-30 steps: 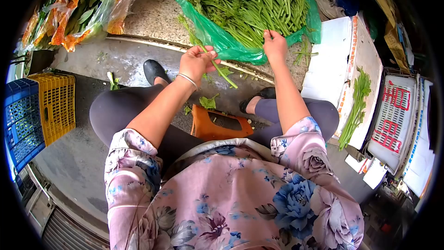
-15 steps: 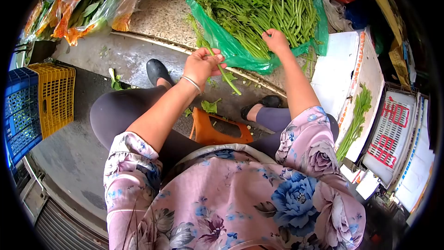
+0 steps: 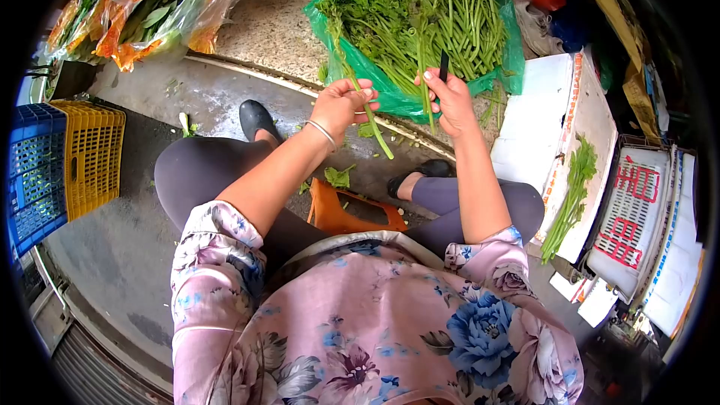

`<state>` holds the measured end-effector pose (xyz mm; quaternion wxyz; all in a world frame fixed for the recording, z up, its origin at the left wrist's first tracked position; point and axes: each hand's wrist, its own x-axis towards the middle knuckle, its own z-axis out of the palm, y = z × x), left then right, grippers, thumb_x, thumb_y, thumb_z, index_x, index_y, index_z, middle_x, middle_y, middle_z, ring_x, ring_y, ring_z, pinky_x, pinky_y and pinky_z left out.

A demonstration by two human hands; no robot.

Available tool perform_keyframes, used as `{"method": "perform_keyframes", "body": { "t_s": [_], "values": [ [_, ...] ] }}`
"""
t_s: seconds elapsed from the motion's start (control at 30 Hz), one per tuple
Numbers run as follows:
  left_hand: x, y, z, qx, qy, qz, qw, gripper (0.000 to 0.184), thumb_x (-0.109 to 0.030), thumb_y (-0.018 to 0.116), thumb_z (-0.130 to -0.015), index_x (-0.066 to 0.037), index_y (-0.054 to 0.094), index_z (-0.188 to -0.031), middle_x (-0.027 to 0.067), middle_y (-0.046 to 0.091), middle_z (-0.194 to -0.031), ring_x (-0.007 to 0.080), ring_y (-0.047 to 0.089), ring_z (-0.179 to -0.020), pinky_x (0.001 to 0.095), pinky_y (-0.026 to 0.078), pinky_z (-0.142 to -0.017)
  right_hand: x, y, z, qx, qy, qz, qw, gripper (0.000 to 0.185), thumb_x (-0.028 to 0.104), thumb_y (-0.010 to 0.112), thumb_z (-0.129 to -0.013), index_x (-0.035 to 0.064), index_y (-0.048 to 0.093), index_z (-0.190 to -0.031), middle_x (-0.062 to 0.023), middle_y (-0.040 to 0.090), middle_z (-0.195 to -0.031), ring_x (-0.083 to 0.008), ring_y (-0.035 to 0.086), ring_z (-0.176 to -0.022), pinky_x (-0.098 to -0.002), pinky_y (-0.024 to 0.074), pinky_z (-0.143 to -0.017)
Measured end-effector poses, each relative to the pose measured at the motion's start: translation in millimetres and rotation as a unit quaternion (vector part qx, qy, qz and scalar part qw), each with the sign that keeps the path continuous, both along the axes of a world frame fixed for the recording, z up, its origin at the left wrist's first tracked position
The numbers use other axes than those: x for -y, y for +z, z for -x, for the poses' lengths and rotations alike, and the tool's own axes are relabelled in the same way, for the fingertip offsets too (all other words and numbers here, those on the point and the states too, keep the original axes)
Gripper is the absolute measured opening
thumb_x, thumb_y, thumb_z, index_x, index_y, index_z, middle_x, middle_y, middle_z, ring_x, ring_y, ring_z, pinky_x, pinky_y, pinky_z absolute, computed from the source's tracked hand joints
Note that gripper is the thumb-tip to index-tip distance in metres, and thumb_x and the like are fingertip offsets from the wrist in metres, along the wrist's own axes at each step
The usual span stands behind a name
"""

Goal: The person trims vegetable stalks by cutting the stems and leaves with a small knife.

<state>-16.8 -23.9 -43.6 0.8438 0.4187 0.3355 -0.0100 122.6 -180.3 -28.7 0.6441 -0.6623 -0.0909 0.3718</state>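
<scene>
My left hand (image 3: 339, 110) is closed round a leafy green stalk (image 3: 382, 141), its cut end pointing down toward me. My right hand (image 3: 451, 103) pinches another green stalk (image 3: 430, 114). A narrow black strip (image 3: 444, 65) sticks up from the same hand; its kind I cannot make out. Both hands are over the near edge of an open green plastic bag (image 3: 513, 67). In the bag lies a heap of green stalks (image 3: 469, 26), feathery leaves to the left and bare stems to the right.
An orange stool (image 3: 330, 206) stands between my legs. Yellow (image 3: 94, 157) and blue (image 3: 34, 180) crates are at left. At right, a leafy bunch (image 3: 571, 199) lies on a white box (image 3: 532, 120). Orange-printed plastic wrapping (image 3: 202, 26) holds broad leaves at upper left.
My right hand has drawn back from the heap toward me, now with a stalk and the black strip showing. My left hand, still on its stalk, has shifted slightly right.
</scene>
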Motion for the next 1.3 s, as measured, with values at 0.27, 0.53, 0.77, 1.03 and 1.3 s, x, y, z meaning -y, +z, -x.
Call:
{"method": "perform_keyframes", "body": {
  "t_s": [0.27, 0.53, 0.77, 1.03, 1.3],
  "values": [
    [1, -1, 9, 0.059, 0.017, 0.083, 0.995, 0.012, -0.014, 0.060, -0.080, -0.009, 0.057, -0.090, -0.0007, 0.058, -0.079, 0.0108, 0.053, -0.070, 0.0276, 0.044, -0.065, -23, -21, 84, -0.108, -0.020, -0.031, 0.993, 0.015, 0.019, 0.058, -0.082, 0.0053, 0.058, -0.088, 0.0017, 0.057, -0.074, -0.0019, 0.042, -0.055, -0.0148, 0.0298, -0.041],
    [-17, -7, 39, 0.009, 0.024, 0.083, 0.996, 0.014, -0.020, 0.055, -0.084, -0.012, 0.055, -0.095, -0.0001, 0.059, -0.092, 0.0117, 0.055, -0.082, 0.0293, 0.041, -0.074, -27, -27, 108, -0.206, -0.076, -0.074, 0.973, 0.019, 0.020, 0.057, -0.083, 0.0060, 0.058, -0.095, 0.0023, 0.053, -0.077, -0.0036, 0.043, -0.057, -0.0168, 0.0309, -0.041],
    [-9, 5, 77, -0.069, 0.005, 0.040, 0.997, 0.015, -0.020, 0.048, -0.088, -0.012, 0.054, -0.099, 0.0009, 0.059, -0.095, 0.0136, 0.055, -0.083, 0.0311, 0.041, -0.077, -24, -31, 141, -0.251, -0.069, -0.069, 0.963, 0.020, 0.021, 0.057, -0.083, 0.0077, 0.059, -0.098, 0.0039, 0.051, -0.075, -0.0040, 0.042, -0.056, -0.0169, 0.0306, -0.041],
    [31, -17, 107, -0.035, 0.087, 0.085, 0.992, 0.013, -0.014, 0.044, -0.089, -0.007, 0.054, -0.093, 0.0038, 0.059, -0.087, 0.0161, 0.057, -0.076, 0.0309, 0.049, -0.064, -25, -37, 175, -0.245, -0.032, -0.054, 0.968, 0.016, 0.023, 0.056, -0.084, 0.0125, 0.062, -0.094, 0.0051, 0.052, -0.067, -0.0019, 0.039, -0.052, -0.0157, 0.0297, -0.040],
    [34, -23, 111, -0.086, 0.144, -0.032, 0.985, 0.006, -0.012, 0.054, -0.084, -0.008, 0.056, -0.088, 0.0007, 0.059, -0.076, 0.0096, 0.054, -0.065, 0.0228, 0.042, -0.054, -10, -46, 170, -0.195, -0.048, -0.012, 0.980, 0.029, 0.029, 0.058, -0.081, 0.0081, 0.058, -0.102, 0.0028, 0.050, -0.065, -0.0026, 0.040, -0.050, -0.0163, 0.0270, -0.041]
  ]
}}
